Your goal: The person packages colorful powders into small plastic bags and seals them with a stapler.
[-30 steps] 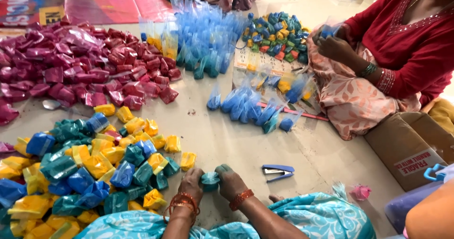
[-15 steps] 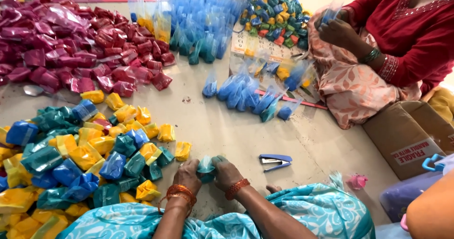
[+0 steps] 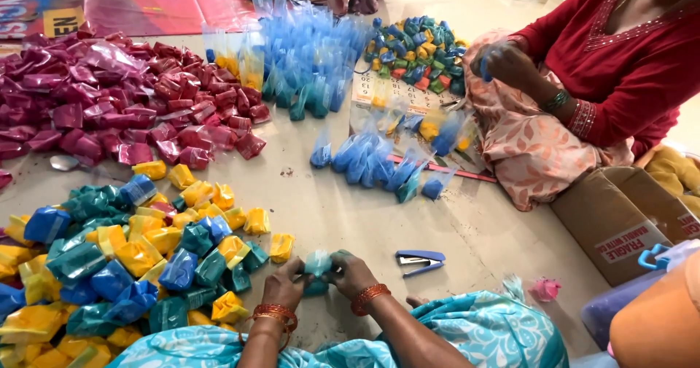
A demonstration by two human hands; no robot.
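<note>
Both my hands meet low in the middle of the head view, just above my teal-clad lap. My left hand (image 3: 283, 283) and my right hand (image 3: 350, 271) pinch a small teal plastic packet (image 3: 318, 265) between them, fingers closed on its sides. Orange-red bangles ring both wrists. A pile of yellow, blue and teal packets (image 3: 138, 255) lies directly to the left of my left hand. A blue stapler (image 3: 420, 261) rests on the floor a short way right of my right hand.
Magenta packets (image 3: 117, 109) heap at the back left, with light blue bags (image 3: 310, 62) behind the middle and more (image 3: 379, 165) at centre. A person in red (image 3: 612, 62) sits at right, hands on a small bag. A cardboard box (image 3: 620, 218) stands near a pink scrap (image 3: 545, 289).
The view has shifted slightly, so the piles sit a little higher and to the left. My hands stay together on the teal packet, turning it a little. The person in red keeps working.
</note>
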